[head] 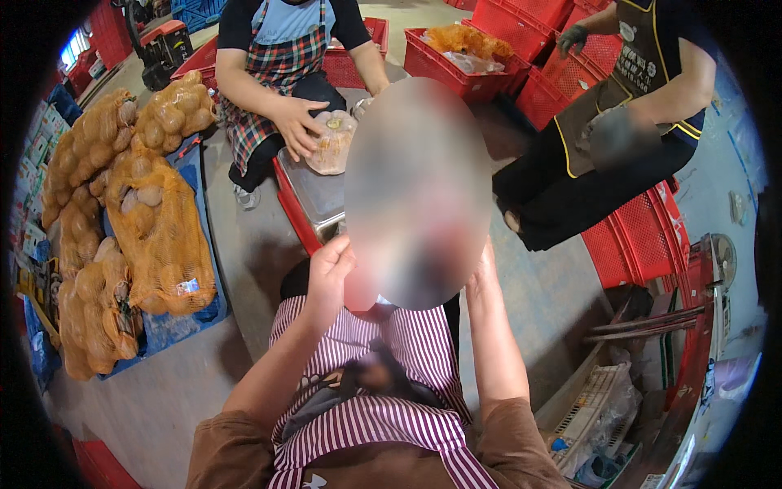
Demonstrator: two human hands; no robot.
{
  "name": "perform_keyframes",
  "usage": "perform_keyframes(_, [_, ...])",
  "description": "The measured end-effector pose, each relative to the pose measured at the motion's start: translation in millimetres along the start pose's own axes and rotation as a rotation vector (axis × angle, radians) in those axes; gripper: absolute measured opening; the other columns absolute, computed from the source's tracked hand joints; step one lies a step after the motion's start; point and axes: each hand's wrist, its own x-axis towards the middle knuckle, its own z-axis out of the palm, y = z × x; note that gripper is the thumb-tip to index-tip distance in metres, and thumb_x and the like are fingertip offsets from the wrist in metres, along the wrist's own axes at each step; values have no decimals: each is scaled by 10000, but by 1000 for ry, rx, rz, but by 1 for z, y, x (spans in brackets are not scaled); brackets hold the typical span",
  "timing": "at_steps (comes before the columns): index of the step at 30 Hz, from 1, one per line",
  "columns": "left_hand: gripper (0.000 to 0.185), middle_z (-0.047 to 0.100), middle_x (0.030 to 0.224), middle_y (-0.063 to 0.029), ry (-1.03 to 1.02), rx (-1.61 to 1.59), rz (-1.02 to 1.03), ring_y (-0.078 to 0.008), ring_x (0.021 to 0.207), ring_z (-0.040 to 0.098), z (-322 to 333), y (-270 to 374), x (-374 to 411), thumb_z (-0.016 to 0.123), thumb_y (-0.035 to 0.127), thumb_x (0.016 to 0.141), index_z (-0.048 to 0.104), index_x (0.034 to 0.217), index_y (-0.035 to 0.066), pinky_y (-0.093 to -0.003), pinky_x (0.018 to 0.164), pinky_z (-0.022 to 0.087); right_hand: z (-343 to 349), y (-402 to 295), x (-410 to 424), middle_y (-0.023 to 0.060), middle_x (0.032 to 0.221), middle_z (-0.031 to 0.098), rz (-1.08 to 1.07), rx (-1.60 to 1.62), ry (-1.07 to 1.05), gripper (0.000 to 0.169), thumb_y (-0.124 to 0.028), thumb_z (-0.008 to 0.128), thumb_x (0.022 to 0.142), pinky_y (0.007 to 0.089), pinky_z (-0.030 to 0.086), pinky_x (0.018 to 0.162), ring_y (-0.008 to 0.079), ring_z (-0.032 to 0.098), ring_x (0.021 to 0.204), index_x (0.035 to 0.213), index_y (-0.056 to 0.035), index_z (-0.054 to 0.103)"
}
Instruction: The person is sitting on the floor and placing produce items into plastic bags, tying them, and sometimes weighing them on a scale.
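Note:
A large blurred patch covers the middle of the view and hides what lies between my hands. My left hand [330, 266] is at its left edge, thumb and fingers bent inward, fingertips partly covered. On the other side, only the wrist edge of my right hand [482, 268] shows; its fingers are hidden. Whether either hand holds something cannot be seen. Just beyond my left hand is a metal tray [314, 186] on a red support [294, 217]. Across from me, a co-worker's hand [298, 128] rests against a pale, ribbed pumpkin [333, 147] at the tray's far end.
Orange net sacks [162, 244] full of round produce lie on a blue pallet [177, 324] at left. Another gloved co-worker [647, 91] sits at right. Red plastic crates [635, 232] stand behind and beside that person. A bin [586, 397] holding a cream crate is at lower right.

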Motion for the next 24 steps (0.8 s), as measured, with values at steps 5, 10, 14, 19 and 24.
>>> perform_keyframes(5, [254,646,1111,-123,-36,-58,-77,-125,761,600,-7,-14,-16,440,145,993,608,1071,-27,-256,740,487,21,-15,-36,59,937,626,-132,-47,-354,245,-213,458,985,310,449,828,163,574,887,1017,-17,600])
perform_keyframes(10, [299,635,1057,-38,-245,-72,-203,-75,704,575,29,-7,1,454,210,1003,568,1192,7,-228,655,469,36,7,-45,103,1176,622,-97,-252,-561,386,-254,440,992,311,446,911,157,599,980,1210,31,581])
perform_keyframes(14, [295,627,984,-26,-315,3,-91,-74,662,585,36,-16,10,434,249,1012,572,1135,18,-218,606,438,33,9,-25,163,1256,589,-23,-196,-663,468,-318,440,995,334,450,930,205,615,1014,1224,74,553])
perform_keyframes(19, [307,605,1010,-31,-304,-104,-223,-101,676,623,29,-30,9,442,273,1011,561,1129,15,-224,623,459,43,22,-29,159,1206,615,-48,-281,-671,444,-305,451,989,334,456,930,220,612,1021,1170,76,590])
perform_keyframes(24, [299,621,973,-34,-413,67,-204,-123,752,637,35,-36,14,467,273,1004,581,1113,19,-253,673,494,27,18,-18,73,955,680,-32,-444,-664,317,-241,538,948,281,477,785,152,608,849,1056,30,663])
